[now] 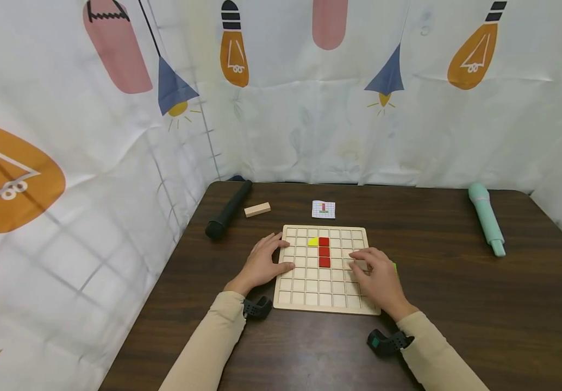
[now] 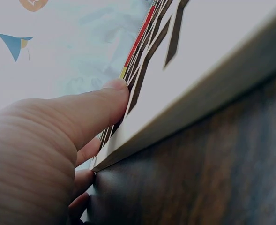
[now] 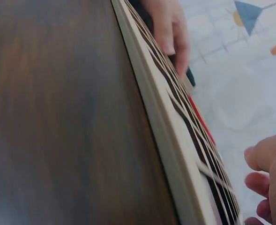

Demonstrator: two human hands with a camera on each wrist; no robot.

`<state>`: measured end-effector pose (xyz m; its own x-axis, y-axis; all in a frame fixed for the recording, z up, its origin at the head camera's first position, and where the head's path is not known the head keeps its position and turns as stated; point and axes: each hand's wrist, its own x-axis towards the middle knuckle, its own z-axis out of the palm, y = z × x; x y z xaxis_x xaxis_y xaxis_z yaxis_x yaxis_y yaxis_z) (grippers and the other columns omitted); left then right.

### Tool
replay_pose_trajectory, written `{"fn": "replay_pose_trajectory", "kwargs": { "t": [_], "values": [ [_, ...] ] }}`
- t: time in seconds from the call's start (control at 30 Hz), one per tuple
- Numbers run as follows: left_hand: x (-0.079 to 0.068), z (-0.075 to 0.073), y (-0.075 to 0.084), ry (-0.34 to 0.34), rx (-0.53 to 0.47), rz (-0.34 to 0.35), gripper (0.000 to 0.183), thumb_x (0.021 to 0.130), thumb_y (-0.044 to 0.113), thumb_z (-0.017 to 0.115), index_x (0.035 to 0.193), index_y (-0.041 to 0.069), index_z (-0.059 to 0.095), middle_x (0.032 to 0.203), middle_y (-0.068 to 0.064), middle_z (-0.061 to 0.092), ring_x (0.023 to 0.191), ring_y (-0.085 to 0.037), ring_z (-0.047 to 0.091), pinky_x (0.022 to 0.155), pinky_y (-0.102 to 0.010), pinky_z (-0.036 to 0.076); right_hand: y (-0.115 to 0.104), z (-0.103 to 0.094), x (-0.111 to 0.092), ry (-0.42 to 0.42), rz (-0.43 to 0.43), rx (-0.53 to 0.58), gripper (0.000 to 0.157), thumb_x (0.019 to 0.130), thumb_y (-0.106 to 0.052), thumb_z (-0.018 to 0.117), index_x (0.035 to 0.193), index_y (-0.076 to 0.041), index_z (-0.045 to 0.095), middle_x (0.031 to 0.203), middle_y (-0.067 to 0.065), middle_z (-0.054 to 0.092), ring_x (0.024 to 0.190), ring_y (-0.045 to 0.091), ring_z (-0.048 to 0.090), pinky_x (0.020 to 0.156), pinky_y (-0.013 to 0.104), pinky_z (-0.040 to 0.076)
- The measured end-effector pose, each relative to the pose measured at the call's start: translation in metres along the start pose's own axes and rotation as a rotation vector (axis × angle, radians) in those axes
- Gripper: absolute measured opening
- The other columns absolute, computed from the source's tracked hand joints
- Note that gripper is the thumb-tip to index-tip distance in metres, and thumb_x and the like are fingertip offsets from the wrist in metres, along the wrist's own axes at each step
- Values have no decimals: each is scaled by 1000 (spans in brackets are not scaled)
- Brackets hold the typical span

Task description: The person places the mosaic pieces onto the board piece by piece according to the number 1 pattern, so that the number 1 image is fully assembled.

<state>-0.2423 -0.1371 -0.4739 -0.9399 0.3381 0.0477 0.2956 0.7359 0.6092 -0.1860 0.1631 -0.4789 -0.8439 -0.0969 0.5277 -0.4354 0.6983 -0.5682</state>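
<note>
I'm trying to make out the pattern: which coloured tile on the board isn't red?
The yellow tile, directly left of the top red tile. The other three are all red, lined up in one column.

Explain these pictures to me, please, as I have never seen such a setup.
There is no robot: a person works bare-handed. The wide picture comes from a head camera; the other two from wrist cameras. On the table lie a gridded board with three red tiles and a yellow piece, a small patterned card, a wooden block, a black microphone-shaped object and a mint-green one. The left hand touches the board's left edge; the right hand hovers over its right side, with nothing visible in it.
</note>
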Motion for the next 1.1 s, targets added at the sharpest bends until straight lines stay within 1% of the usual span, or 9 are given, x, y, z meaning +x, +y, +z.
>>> {"fn": "replay_pose_trajectory", "kwargs": {
  "t": [0.13, 0.23, 0.3, 0.4, 0.57, 0.73, 0.83, 0.97, 1.1],
  "values": [
    [0, 0, 1, 2, 1, 12, 57, 85, 40, 74, 133, 15, 59, 157, -4, 34, 147, -25, 21, 116, -56, 18, 11, -13, -1, 11, 8, -14, 21, 85, -10, 75, 106, -7, 74, 104, 4, 67, 87, 23, 58, 67, 40, 47],
    [0, 0, 1, 2, 1, 14, 57, 85, 41, 74, 133, 15, 59, 157, -4, 34, 147, -25, 21, 116, -56, 18, 20, -23, 0, 18, 24, -28, 22, 85, -10, 75, 106, -6, 74, 104, 6, 67, 92, 25, 60, 70, 43, 49],
    [-1, 0, 1, 0, -2, 8, 57, 85, 41, 74, 133, 16, 59, 157, -4, 34, 148, -24, 21, 116, -56, 18, 26, -28, 0, 12, 35, -39, 21, 85, -10, 75, 106, -6, 74, 104, 7, 66, 93, 26, 59, 70, 44, 48],
    [-1, -1, 2, 3, -7, 8, 57, 85, 41, 74, 133, 16, 59, 157, -4, 34, 148, -24, 20, 116, -56, 18, 34, -36, 0, -9, 51, -50, 22, 86, -11, 75, 107, -6, 74, 107, 10, 66, 97, 29, 57, 75, 50, 48],
    [-2, -1, 2, 13, -11, 19, 56, 84, 40, 75, 132, 15, 59, 156, -5, 35, 147, -26, 22, 115, -58, 20, 44, -48, -3, -87, 89, -54, 25, 89, -16, 73, 111, -6, 72, 113, 12, 63, 106, 35, 55, 84, 59, 45],
    [-1, 0, 2, 5, 1, 13, 57, 84, 41, 75, 133, 15, 59, 157, -4, 34, 148, -24, 21, 116, -56, 18, 51, -57, -7, -205, 123, -50, 27, 91, -25, 71, 114, -10, 71, 114, 9, 63, 108, 35, 57, 87, 59, 46],
    [-1, 0, 1, 6, -2, 13, 57, 84, 40, 75, 133, 15, 59, 157, -4, 34, 148, -24, 21, 116, -56, 18, 53, -59, -9, -259, 114, -44, 28, 89, -29, 73, 113, -13, 72, 114, 6, 62, 108, 33, 57, 88, 58, 47],
    [-1, 0, 1, 10, -8, 5, 57, 84, 41, 75, 133, 16, 59, 157, -3, 34, 148, -24, 20, 116, -57, 18, 53, -60, -11, -297, 91, -41, 29, 87, -30, 76, 111, -16, 72, 113, 3, 60, 107, 30, 57, 89, 56, 47],
    [-1, 0, 0, 14, -6, 1, 57, 84, 41, 75, 133, 17, 59, 157, -2, 33, 148, -23, 20, 115, -57, 19, 52, -62, -11, -329, 70, -39, 28, 86, -28, 77, 111, -17, 71, 112, 3, 58, 103, 28, 56, 85, 53, 48]
  ]
}}
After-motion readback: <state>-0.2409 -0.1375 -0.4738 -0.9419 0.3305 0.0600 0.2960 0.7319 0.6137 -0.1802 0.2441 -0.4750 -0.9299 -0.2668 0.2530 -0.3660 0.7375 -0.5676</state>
